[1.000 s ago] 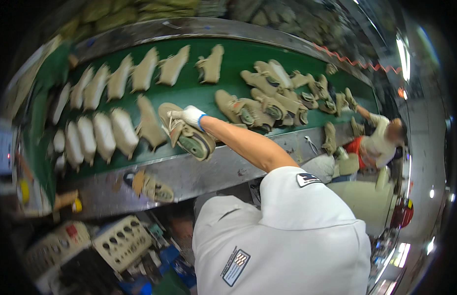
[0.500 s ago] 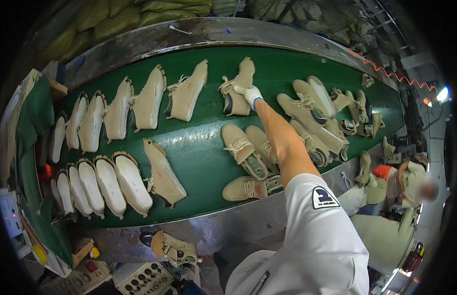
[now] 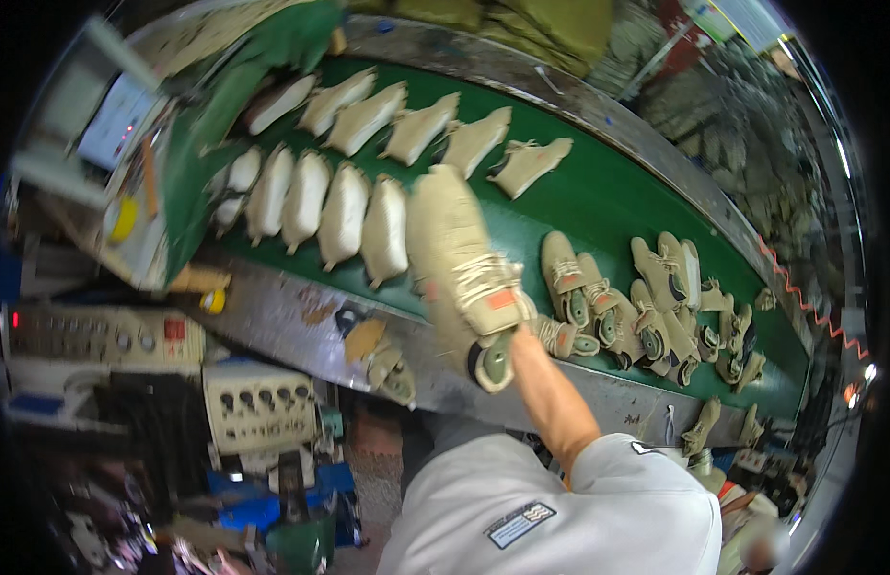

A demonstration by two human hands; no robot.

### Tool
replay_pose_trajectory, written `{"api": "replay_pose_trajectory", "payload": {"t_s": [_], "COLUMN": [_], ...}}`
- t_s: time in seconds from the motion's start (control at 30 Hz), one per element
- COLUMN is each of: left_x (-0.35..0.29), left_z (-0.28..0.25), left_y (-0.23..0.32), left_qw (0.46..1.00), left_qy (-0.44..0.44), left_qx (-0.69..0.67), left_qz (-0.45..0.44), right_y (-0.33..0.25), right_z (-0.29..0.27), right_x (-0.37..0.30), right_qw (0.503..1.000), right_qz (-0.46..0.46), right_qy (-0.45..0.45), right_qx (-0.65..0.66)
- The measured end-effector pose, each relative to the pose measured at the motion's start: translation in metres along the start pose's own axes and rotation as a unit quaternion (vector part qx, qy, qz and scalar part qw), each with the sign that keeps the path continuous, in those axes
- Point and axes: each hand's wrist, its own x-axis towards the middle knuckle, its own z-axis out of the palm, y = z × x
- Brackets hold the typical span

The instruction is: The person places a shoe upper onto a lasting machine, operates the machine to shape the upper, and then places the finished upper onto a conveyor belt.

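Note:
A tan lace-up shoe (image 3: 454, 225) is held up close in the middle of the view, toe pointing up. Cream laces cross its upper, an orange mark shows on the tongue, and a green insole (image 3: 499, 359) lies inside the dark collar. My right forearm (image 3: 560, 393) reaches up to the shoe's heel end; the hand gripping it is mostly hidden behind the shoe. Tan material along its left edge blends with it, and I cannot tell whether that is a second shoe. Nowhere in the picture does my left hand appear.
On the green conveyor belt (image 3: 598, 201), two rows of tan shoes lie at the left, including several with white soles (image 3: 344, 216) up. More laced shoes (image 3: 665, 268) cluster at the right. A metal ledge (image 3: 272, 292) runs along the near side, with control panels (image 3: 258, 407) below it.
My right hand, earlier on a shoe in the belt's far row, has come back toward me with a shoe lifted. The whole view has swung left, bringing the control panels into sight.

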Motion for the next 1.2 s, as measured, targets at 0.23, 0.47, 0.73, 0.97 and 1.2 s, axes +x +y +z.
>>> {"api": "replay_pose_trajectory", "payload": {"t_s": [0.23, 0.47, 0.73, 0.97, 1.2], "left_x": [-0.033, -0.016, 0.002, 0.028, 0.004], "left_z": [-0.131, -0.037, -0.051, -0.048, -0.003], "left_y": [0.003, 0.112, 0.014, -0.012, -0.020], "left_qw": [0.904, 0.792, 0.830, 0.794, 0.658], "left_qy": [-0.375, -0.329, -0.075, 0.048, -0.045], "left_qx": [-0.084, -0.465, -0.457, -0.555, -0.655], "left_qz": [-0.188, -0.220, -0.311, -0.245, -0.368], "right_y": [0.280, 0.460, 0.579, 0.649, 0.686], "right_z": [0.117, 0.214, 0.248, 0.254, 0.221], "right_x": [0.016, -0.002, -0.019, -0.010, -0.003], "right_qw": [0.958, 0.861, 0.788, 0.824, 0.850], "right_qz": [0.271, 0.431, 0.457, 0.422, 0.388], "right_qy": [-0.093, -0.146, -0.182, -0.194, -0.133], "right_qx": [-0.023, -0.228, -0.371, -0.325, -0.331]}}
